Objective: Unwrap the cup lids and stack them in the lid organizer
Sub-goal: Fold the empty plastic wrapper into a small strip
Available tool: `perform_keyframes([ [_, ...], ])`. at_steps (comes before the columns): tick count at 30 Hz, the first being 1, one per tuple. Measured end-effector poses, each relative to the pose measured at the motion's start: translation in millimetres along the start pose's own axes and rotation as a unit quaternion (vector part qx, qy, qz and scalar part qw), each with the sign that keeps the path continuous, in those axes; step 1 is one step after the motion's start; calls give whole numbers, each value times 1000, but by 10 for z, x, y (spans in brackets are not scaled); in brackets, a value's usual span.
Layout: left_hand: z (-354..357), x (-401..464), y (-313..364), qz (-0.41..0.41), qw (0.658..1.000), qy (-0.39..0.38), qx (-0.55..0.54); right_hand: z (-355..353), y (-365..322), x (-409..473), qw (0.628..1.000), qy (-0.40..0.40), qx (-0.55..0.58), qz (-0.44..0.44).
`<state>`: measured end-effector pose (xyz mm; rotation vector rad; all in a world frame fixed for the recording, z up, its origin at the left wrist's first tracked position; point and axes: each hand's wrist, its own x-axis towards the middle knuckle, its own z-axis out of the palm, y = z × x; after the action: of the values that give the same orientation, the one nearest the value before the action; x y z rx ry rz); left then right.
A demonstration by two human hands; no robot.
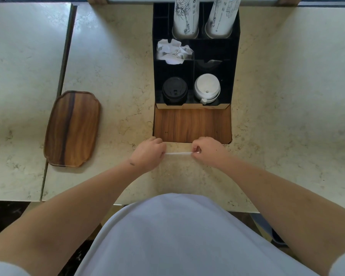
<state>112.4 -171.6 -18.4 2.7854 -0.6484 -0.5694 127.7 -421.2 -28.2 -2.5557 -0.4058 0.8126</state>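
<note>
White lid stack (207, 89), 1 black (174, 90), 2 hands (149, 154) pinching perhaps wrapper (178, 154)

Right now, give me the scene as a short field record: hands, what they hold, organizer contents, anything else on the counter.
left hand: grip pinches one end of the thin white strip
right hand: grip pinches the other end
strip: stretched taut between both hands, above the counter; what it is cannot be told
organizer: black, compartmented, in front of the hands
front left compartment: black lids
front right compartment: white lids
middle left compartment: crumpled white wrapping
back compartments: two paper cup stacks
left of organizer: wooden tray
</note>
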Motion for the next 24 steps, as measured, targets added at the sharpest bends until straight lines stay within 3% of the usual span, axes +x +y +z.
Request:
perform_keyframes([
  [6, 63, -133, 15, 125, 987, 36, 98, 108, 66, -207, 981, 88, -116, -127],
  [13, 123, -247, -52, 154, 976, 22, 151, 174, 79, -396, 972, 129, -132, -143],
  [17, 81, -205, 1, 90, 988, -12, 128, 159, 21, -356, 983, 108, -115, -100],
  [24, 50, -23, 137, -62, 997, -23, -35, 119, -60, -162, 999, 30, -19, 21],
])
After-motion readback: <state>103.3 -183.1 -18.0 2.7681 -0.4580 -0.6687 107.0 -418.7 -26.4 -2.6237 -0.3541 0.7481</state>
